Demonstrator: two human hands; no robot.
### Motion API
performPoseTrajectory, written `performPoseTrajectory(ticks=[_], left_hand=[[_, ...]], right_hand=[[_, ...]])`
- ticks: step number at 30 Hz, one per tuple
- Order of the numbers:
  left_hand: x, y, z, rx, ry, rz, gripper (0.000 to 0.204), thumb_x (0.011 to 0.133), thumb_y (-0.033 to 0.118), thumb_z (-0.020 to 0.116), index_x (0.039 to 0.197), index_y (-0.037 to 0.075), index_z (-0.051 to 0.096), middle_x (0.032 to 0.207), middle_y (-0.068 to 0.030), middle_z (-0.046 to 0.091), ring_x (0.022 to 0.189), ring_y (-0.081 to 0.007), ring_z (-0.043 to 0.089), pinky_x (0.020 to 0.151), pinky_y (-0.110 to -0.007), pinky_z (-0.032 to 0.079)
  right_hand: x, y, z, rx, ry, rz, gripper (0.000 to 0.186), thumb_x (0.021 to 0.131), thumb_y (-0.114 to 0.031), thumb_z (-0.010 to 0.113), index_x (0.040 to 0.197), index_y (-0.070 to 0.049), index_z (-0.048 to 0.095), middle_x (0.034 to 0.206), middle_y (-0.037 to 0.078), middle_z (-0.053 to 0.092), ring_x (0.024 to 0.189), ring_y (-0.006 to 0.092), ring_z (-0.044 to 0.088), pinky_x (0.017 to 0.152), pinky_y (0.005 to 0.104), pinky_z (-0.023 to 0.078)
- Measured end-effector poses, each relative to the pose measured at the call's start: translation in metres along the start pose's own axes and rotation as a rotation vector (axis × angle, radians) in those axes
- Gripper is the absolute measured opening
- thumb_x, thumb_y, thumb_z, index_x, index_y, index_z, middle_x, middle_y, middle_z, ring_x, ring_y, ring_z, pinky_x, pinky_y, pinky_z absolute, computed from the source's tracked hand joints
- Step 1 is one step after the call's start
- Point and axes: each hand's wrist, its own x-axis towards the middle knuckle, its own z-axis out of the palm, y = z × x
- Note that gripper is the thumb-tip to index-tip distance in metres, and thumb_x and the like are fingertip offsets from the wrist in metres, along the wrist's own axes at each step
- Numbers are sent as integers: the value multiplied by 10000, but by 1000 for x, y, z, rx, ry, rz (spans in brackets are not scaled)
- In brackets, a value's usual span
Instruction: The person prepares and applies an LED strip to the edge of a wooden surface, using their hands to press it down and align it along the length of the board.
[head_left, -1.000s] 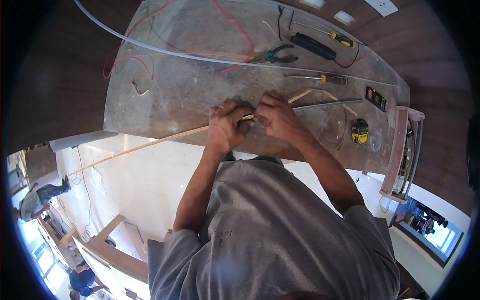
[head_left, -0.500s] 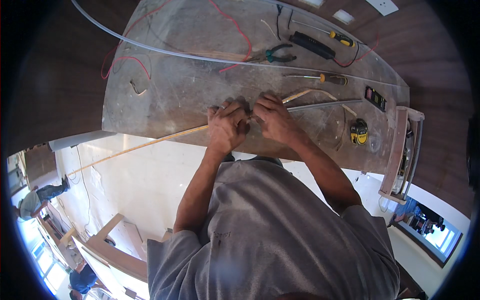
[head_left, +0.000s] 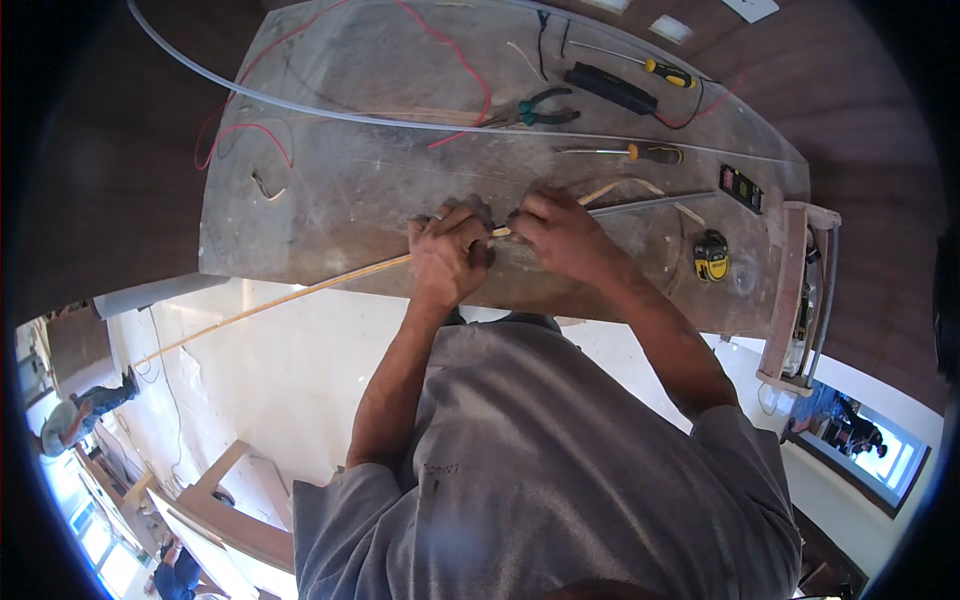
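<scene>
On a worn grey-brown board (head_left: 360, 200), my left hand (head_left: 450, 250) and my right hand (head_left: 560, 235) are close together, fingers closed on a long thin yellow strip (head_left: 300, 298), perhaps an LED strip. It runs from beyond the board's near edge at lower left, through my fingers, to a bent end at right. The piece between my fingertips is too small to make out. A grey channel (head_left: 665, 200) lies right of my hands, a screwdriver (head_left: 645, 152) above, a tape measure (head_left: 710, 256) to the right.
Pliers (head_left: 543, 110), another screwdriver (head_left: 668, 72), a black elongated unit (head_left: 610, 88), red wires (head_left: 455, 50), a clear tube (head_left: 300, 110) and a small black box (head_left: 740, 188) lie on the board. A wooden frame (head_left: 775, 290) stands at its right edge. Two other people (head_left: 85, 405) (head_left: 175, 570) are in the room at lower left.
My fingertips have shifted slightly, exposing more of the strip between my hands. The board and tools sit slightly more leftward in the picture. The other people have moved slightly.
</scene>
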Motion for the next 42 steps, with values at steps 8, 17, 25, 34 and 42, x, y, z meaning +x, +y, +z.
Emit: performPoseTrajectory(ticks=[8,17,25,34,42], left_hand=[[3,5,-4,-17,22,3,189,649,78,720,803,185,694,969,36,698,959,-242,676,811,-462,404],[2,3,-7,7,-36,7,183,659,123,744,826,185,703,1005,31,701,1041,-248,670,838,-470,411],[12,27,-17,-72,-31,-86,359,717,113,789,1071,169,798,1061,-49,725,1017,-297,682,924,-481,474],[10,5,5,-193,20,62,174,730,20,789,891,84,778,943,-96,727,942,-329,694,885,-454,523],[6,0,10,-127,77,133,218,722,50,754,916,148,769,1013,-12,719,987,-294,670,838,-463,461]], right_hand=[[-2,1,7,-39,52,-75,140,829,-90,726,947,-54,660,1025,101,581,1023,321,611,966,448,525],[0,4,12,-8,94,-119,155,738,-53,680,856,-43,581,980,113,576,1018,308,592,949,422,536],[-7,4,14,21,211,-125,167,767,-17,698,922,-54,647,1013,106,595,1045,329,600,934,448,536],[-4,-2,4,123,87,-7,207,857,-67,736,1055,-22,693,1058,121,616,1056,346,619,962,450,537],[-3,-2,8,95,63,0,243,818,-44,763,1059,-19,738,1017,112,618,1050,317,634,957,423,550]])
